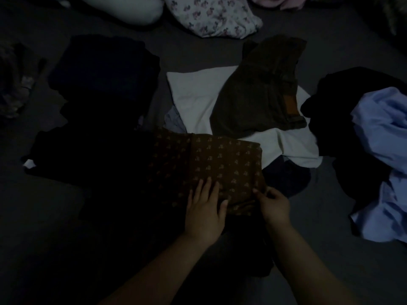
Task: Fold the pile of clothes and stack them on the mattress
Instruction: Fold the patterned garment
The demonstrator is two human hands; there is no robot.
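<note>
A brown patterned cloth (220, 164) lies partly folded on the dark mattress (44, 216) in front of me. My left hand (204, 214) rests flat on its near edge, fingers spread. Just to the right, my right hand (274, 205) pinches the cloth's near right corner. Beyond it, folded dark olive trousers (257, 95) with a tan label lie on a white garment (198, 100). A black pile (103, 95) of clothes spreads to the left; the dim light hides its details.
A light blue shirt (383, 155) sits crumpled over black clothes (343, 128) at the right. A floral white cloth (211, 16) and a pale pillow (123, 9) lie at the far edge. A pink item (277, 1) is at the top. A patterned fabric (13, 84) is at far left.
</note>
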